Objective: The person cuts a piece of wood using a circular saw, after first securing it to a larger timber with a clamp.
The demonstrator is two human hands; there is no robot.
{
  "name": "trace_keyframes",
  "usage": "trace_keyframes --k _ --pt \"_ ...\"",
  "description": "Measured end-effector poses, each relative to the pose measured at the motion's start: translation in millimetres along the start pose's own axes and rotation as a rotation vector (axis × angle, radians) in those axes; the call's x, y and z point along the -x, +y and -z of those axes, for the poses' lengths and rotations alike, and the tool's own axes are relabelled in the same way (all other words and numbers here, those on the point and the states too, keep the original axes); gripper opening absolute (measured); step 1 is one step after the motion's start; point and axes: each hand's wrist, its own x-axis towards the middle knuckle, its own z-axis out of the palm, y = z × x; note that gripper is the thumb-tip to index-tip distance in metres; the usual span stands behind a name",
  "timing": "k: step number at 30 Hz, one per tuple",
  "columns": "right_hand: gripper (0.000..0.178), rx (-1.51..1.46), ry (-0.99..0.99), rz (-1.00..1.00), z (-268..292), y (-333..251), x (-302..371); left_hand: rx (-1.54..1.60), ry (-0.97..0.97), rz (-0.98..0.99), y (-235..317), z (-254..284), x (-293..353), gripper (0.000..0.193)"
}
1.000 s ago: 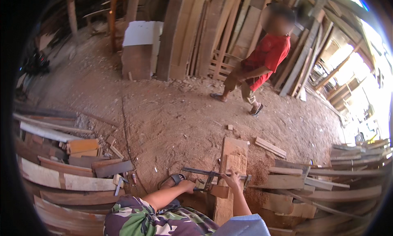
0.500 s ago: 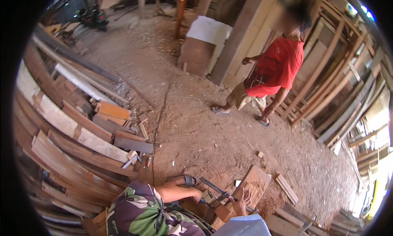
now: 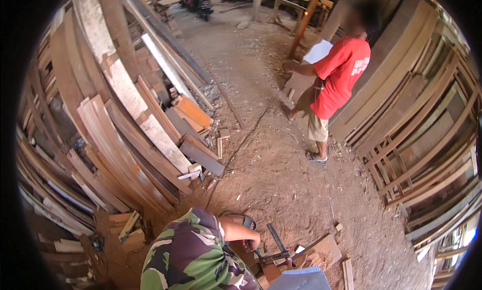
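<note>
My left hand (image 3: 251, 244), below a camouflage sleeve (image 3: 191, 252), is closed round the thin handle of what looks like a bar clamp (image 3: 275, 238). The clamp's dark bar slants up from its cross piece, over small brown wood blocks (image 3: 271, 273). My right hand (image 3: 299, 262) is beside the clamp, mostly hidden behind a ribbed grey-blue shape (image 3: 302, 279) at the lower edge, so its fingers are unclear. A sawdust-covered board (image 3: 326, 251) lies just right of the clamp. Near my left hand is a sandalled foot (image 3: 248, 222).
A person in a red shirt (image 3: 341, 74) stands ahead on the dirt floor. Long planks (image 3: 135, 101) are stacked at left, with offcuts (image 3: 203, 157) at their edge. Wooden frames (image 3: 401, 154) lean at right. A cable (image 3: 246, 139) crosses the floor. A wood strip (image 3: 348, 274) lies at lower right.
The view has swung left, so the scene shifts right. The person in red has stepped and turned away, one arm now raised forward. My right hand, spread before, is now mostly hidden.
</note>
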Motion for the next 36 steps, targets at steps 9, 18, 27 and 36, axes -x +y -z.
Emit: trace_keyframes --k 9,18,27,36 --pt "0.122 0.05 0.014 0.103 -8.5 -39.9 -18.3 0.218 0.024 0.24 -12.5 2.7 9.4 0.01" --pt "0.122 0.055 -0.022 0.129 2.8 -56.9 -27.0 0.089 -0.156 0.417 2.0 -0.7 3.9 0.012" --pt "0.122 0.044 -0.027 0.083 14.6 -55.0 -25.4 0.226 -0.315 0.371 -5.6 41.7 -12.3 0.015" --pt "0.123 0.028 -0.038 -0.016 33.6 -31.1 -9.1 0.167 -0.512 0.338 10.8 35.8 -18.5 0.018"
